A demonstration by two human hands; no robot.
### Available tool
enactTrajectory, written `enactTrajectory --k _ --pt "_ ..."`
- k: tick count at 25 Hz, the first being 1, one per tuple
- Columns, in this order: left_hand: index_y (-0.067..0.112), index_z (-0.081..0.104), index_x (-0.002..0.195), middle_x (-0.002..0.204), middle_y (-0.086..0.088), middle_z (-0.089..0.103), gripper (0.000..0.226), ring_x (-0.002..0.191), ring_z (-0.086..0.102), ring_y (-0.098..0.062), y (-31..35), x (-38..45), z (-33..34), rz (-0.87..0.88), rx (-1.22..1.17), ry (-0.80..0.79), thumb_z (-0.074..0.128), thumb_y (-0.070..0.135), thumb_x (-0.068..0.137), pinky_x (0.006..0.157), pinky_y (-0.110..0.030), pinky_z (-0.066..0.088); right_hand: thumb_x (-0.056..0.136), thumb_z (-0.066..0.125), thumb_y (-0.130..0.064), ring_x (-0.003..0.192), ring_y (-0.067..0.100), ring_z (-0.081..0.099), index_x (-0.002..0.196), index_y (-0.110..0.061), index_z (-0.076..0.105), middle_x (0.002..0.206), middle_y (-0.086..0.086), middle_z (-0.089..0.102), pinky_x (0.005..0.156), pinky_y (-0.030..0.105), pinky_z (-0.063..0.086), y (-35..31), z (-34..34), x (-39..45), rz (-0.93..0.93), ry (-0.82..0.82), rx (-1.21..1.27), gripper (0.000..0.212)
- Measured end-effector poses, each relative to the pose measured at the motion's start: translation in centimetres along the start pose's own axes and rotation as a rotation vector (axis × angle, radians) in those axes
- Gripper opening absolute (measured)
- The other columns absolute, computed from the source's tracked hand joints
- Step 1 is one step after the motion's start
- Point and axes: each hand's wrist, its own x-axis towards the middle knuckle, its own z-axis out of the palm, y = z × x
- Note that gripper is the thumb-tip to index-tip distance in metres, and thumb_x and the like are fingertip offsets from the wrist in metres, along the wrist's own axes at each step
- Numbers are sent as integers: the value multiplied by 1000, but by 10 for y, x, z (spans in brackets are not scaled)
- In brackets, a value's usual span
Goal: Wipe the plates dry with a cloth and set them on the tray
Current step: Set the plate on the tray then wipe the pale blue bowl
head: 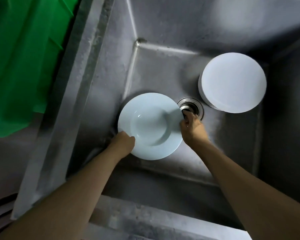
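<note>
Deep steel sink, seen from above; steep walls on all sides, near rim across the bottom of the view. A pale blue deep plate is held over the sink floor, near the left wall and just left of the drain. Left hand takes the plate at its lower-left rim, thumb on the upper face, the other fingers hidden below; grip clamped on the rim. Right hand sits at the plate's right rim, fingers curled round a small dark wad, probably the cloth, which lies against the rim directly above the drain; grip closed on that wad. The plate thus spans between the two hands, well facing up, roughly level. A stack of white plates stands on the sink floor to the right of the drain, close to the right wall, well apart from the held plate. Open floor remains behind the plate toward the far corner, and in front toward the near wall. A green bin lies beyond the left rim.
</note>
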Motion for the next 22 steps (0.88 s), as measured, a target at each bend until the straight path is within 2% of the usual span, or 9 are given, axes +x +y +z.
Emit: enactTrajectory --k 3,6,9,12,14,16,18,20,22 --pt "4 56 114 119 -17 56 23 109 53 -36 6 7 2 -76 -217 22 47 11 93 100 -46 49 97 54 -17 100 35 62 123 -13 64 110 12 69 74 30 38 2 6 10 47 19 84 28" --pt "13 48 119 121 -13 52 27 107 52 -31 9 7 3 -79 -299 82 51 12 93 99 -50 50 96 62 -22 92 27 63 115 -11 66 92 1 66 73 27 40 3 3 16 156 53 187 22" --pt "18 35 140 135 -12 47 50 115 52 -31 12 6 6 -12 -259 106 55 17 95 98 -50 52 94 66 -25 86 23 58 107 -14 63 88 -2 61 73 28 41 11 -7 12 240 82 179 17" --pt "10 37 145 140 -13 50 55 122 54 -37 16 4 7 2 -246 111 59 20 95 99 -55 52 93 66 -29 86 25 60 102 -15 61 87 -1 62 73 30 44 18 -30 3 309 78 179 17" --pt "4 50 138 133 -15 58 47 119 58 -37 19 3 6 -10 -206 111 61 21 95 97 -54 54 93 64 -30 82 23 61 100 -11 64 87 0 64 70 29 45 20 -49 -5 354 51 167 21" --pt "1 62 125 120 -16 67 38 108 65 -35 22 -1 2 -17 -233 116 67 19 92 90 -49 57 92 63 -28 69 23 59 87 -6 67 78 4 62 63 29 45 22 -67 -14 386 8 123 23" --pt "-2 66 114 105 -16 71 33 91 69 -31 28 -8 -1 -38 -280 128 73 16 87 72 -38 59 93 63 -25 56 24 58 80 4 70 66 11 59 60 32 50 19 -81 -21 434 -42 92 32" --pt "0 70 105 92 -13 71 29 75 68 -26 35 -16 -3 -45 -263 155 77 15 82 59 -28 54 95 64 -25 55 25 59 86 5 74 60 13 61 67 38 57 12 -94 -25 504 -87 87 33" --pt "4 73 99 83 -10 71 25 66 66 -24 41 -22 -6 -34 -256 188 79 16 78 57 -26 52 96 65 -25 61 27 59 90 7 74 62 14 62 73 42 59 5 -103 -29 523 -99 88 33"
